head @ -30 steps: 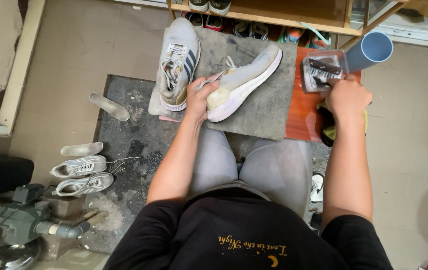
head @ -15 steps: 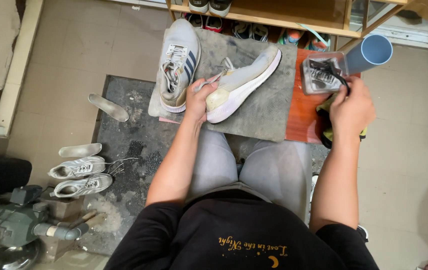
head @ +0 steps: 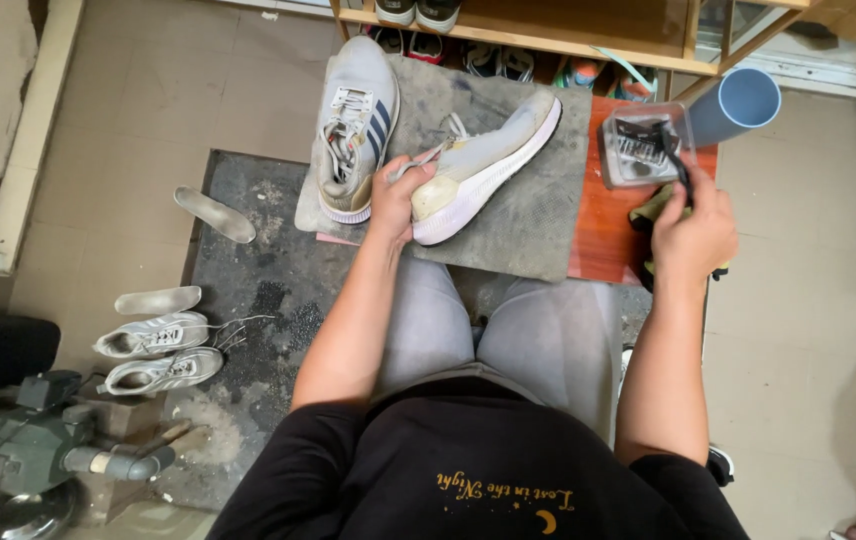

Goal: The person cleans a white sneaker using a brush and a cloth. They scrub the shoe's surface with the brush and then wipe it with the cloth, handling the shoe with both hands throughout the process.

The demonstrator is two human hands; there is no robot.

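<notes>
Fingers of the left hand (head: 395,203) wrap the heel of a pale sneaker (head: 483,165), closed firmly on it and tipping it on its side so the white sole faces right. Holding it by the heel looks like a way to keep it steady on the grey mat (head: 528,215) with the sole edge within reach.

Out to the right, the right hand (head: 693,235) is curled shut round a thin dark brush (head: 676,165) whose tip sits in a clear tub (head: 643,145). The tub stands on the red board (head: 603,235), just beside the mat, probably so the brush can dip without a long reach. A yellow-green cloth (head: 648,210) lies partly under that hand.

Left of the held sneaker, a striped sneaker (head: 353,125) rests upright on the same mat, touching nothing, seemingly parked until wanted. A blue tube (head: 738,105) lies at the far right, beyond the tub.

Counting footwear: two sneakers on the mat, two small white shoes (head: 153,350) side by side on the floor at near left, and several more, partly hidden, under the wooden shelf (head: 548,30) at the far edge. Two loose insoles lie on the floor, one (head: 213,213) on the dark floor mat (head: 248,300) and one (head: 158,299) just off it, apparently pulled out of their shoes. One grey machine (head: 38,450) sits at the near left corner.
</notes>
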